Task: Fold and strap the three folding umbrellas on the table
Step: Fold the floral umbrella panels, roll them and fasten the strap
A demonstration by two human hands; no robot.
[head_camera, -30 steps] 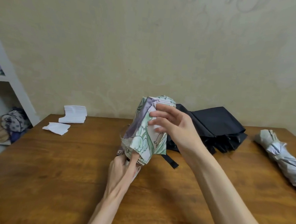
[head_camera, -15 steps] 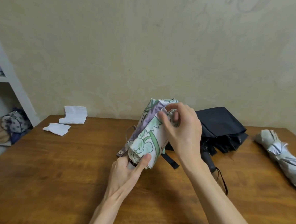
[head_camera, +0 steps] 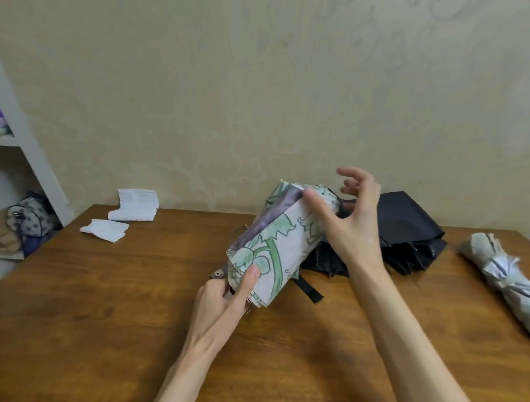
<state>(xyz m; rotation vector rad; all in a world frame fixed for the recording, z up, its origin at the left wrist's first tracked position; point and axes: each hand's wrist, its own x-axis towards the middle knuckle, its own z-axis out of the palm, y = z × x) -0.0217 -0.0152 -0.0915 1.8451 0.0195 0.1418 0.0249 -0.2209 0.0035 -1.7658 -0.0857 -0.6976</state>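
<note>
Standing at the far left edge is a white shelf unit (head_camera: 24, 145), and tucked in its lower bay there's a spotted grey fabric bag (head_camera: 31, 219). On to the brown wooden table (head_camera: 97, 330): two lots of folded white paper, the taller paper stack (head_camera: 136, 206) back against the wall and the flatter paper stack (head_camera: 104, 230) just in front of it.

Centre now, and here's the action: the left hand (head_camera: 222, 294) grips the near, lower end of the white folding umbrella with the green and purple floral print (head_camera: 274, 241), fingers curled round the base of the bundle, thumb pressed flat on the fabric. That floral umbrella is up off the table, tilted, its far end higher. A small brown snap tab (head_camera: 218, 273) pokes out just left of the thumb.

The right hand (head_camera: 348, 223) is at the top end: thumb touching the upper edge of the folded canopy, the other fingers spread and loosely curled in the air, closing on nothing.

Behind that hand lies the black folding umbrella (head_camera: 409, 230), loose on the table, its black strap (head_camera: 310, 287) trailing toward the near side. Far right, well apart, the silver-grey folding umbrella (head_camera: 505, 275) lies twisted into a rough roll; whether it's strapped, I cannot tell
</note>
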